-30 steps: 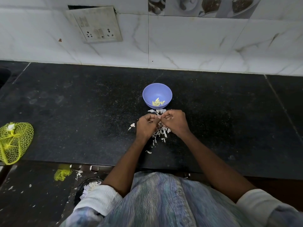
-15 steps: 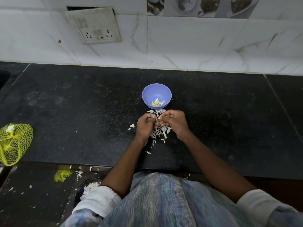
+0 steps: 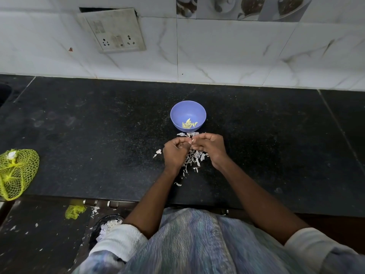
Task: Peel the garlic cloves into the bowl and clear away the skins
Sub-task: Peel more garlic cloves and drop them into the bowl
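1. Pinching together above the counter [image 3: 98, 135], the left hand [image 3: 174, 153] and right hand [image 3: 210, 148] meet fingertip to fingertip, fingers curled tight on a small pale piece, probably a garlic clove [image 3: 191, 141]; it is too small to be sure.
2. Beneath and between the hands lies a heap of white skins [image 3: 192, 160], with a few stray flakes toward the counter's front edge.
3. Just beyond the hands stands the blue bowl [image 3: 178, 115], mid-counter, holding several peeled cloves [image 3: 189, 124].
4. At the counter's left front corner sits a yellow net bag [image 3: 16, 173].
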